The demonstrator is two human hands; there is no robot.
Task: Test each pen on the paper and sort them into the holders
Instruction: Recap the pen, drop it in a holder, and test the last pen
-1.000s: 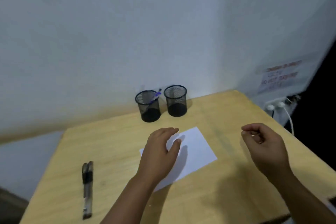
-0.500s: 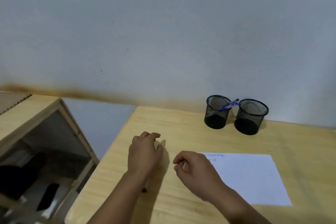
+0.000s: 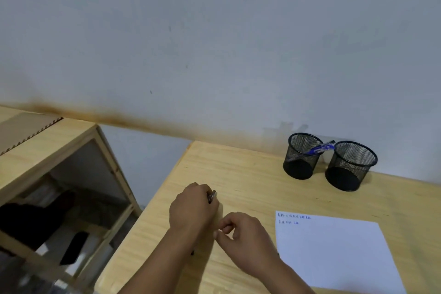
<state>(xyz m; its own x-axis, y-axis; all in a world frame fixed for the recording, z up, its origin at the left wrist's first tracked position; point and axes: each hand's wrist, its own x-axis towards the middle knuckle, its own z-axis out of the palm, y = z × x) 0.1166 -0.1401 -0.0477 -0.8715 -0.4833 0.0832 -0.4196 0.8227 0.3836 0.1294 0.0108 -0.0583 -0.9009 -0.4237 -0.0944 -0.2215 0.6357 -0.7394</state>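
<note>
My left hand (image 3: pixel 192 209) lies over the dark pens (image 3: pixel 211 196) near the table's left edge, fingers curled around them; one tip pokes out past my knuckles and another end shows below my wrist. Right beside it, my right hand (image 3: pixel 243 234) hovers with fingers loosely curled and nothing visible in it. To the right lies a white paper (image 3: pixel 334 250) with blue scribbles at its top left. Two black mesh holders stand at the back: the left holder (image 3: pixel 301 156) has a blue pen (image 3: pixel 318 149) in it, the right holder (image 3: pixel 349 166) looks empty.
The wooden table (image 3: pixel 238 169) ends close to my left hand, with a gap down to the floor. Across that gap stands a wooden shelf unit (image 3: pixel 47 150) with dark items inside. A white wall runs directly behind the holders.
My view has swung left. My left hand left the paper and came down onto the pens at the table's left side. My right hand followed across and now sits next to it.
</note>
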